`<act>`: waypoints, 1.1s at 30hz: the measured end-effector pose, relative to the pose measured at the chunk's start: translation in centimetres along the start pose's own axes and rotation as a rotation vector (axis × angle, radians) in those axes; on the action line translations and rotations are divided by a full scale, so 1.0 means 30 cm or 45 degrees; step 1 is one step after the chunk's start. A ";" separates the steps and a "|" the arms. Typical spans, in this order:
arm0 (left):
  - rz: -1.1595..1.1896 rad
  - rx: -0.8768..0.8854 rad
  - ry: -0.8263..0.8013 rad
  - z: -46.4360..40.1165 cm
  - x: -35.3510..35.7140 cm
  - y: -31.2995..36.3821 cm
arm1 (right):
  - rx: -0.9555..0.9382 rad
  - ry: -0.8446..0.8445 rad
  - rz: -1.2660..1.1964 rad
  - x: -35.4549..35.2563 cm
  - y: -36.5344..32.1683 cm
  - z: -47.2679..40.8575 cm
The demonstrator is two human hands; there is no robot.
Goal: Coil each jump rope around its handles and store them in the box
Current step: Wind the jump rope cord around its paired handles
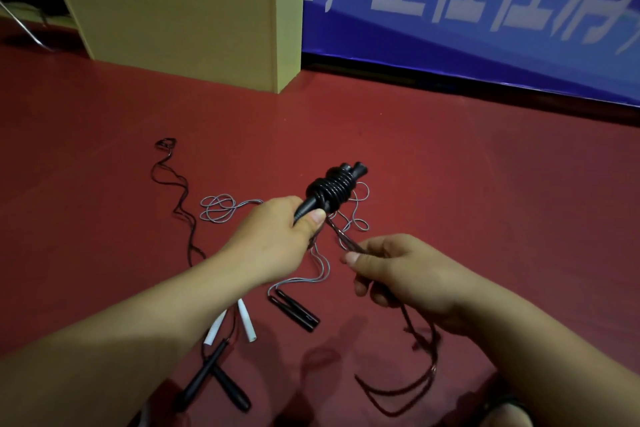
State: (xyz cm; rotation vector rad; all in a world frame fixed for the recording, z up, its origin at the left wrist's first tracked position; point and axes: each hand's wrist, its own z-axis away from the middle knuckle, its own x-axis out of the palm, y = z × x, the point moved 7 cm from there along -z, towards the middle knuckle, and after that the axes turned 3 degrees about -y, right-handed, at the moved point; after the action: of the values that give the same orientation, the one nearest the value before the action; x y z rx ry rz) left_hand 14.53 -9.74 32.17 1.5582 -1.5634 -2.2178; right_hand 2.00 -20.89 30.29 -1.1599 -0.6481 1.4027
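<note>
the left hand [273, 243] has its fingers curled around a pair of black handles [313, 206] held side by side, thumb pressed along their near end. the handles point up and away from the person, and a thick bundle of black rope coils [332, 189] is wound tightly around their upper part, with the two handle tips showing past the coils. the right hand [405, 274] pinches the loose dark rope [343, 236] between thumb and fingers, just below and to the right of the handles; the strand runs taut from the coils into that pinch. the rest of this rope hangs out under the right hand and trails in loose loops [415, 378] on the red floor [485, 184] near the right forearm.

on the floor beneath the hands lies a grey rope [218, 208], partly looped, leading to a pair of black handles [294, 310] lying side by side. nearer the left forearm lie two white handles [246, 319], and just below them two more black handles [214, 378] crossing each other. a thin dark rope [176, 191] snakes away on the left.

farther back a tall beige box-like panel [180, 10] stands on the floor, beside a blue banner [485, 10] with white characters.
</note>
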 end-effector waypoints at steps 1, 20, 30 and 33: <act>-0.016 -0.021 0.010 -0.007 -0.004 -0.016 | 0.007 0.011 0.000 0.000 0.001 0.002; -0.497 -0.202 -0.144 -0.027 0.037 -0.104 | -0.237 0.451 0.330 -0.111 -0.048 0.037; -0.497 -0.012 -0.571 0.012 0.153 -0.038 | -0.315 0.668 0.461 -0.156 -0.071 0.045; -0.519 0.076 -0.675 0.038 0.171 -0.004 | -0.325 0.719 0.576 -0.170 -0.073 0.046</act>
State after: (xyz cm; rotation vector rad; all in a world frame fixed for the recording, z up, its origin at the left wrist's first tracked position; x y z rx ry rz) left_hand 11.19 -11.46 28.51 1.4908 -1.5248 -3.0356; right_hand 0.98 -24.97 34.16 -1.8990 -0.1624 1.2813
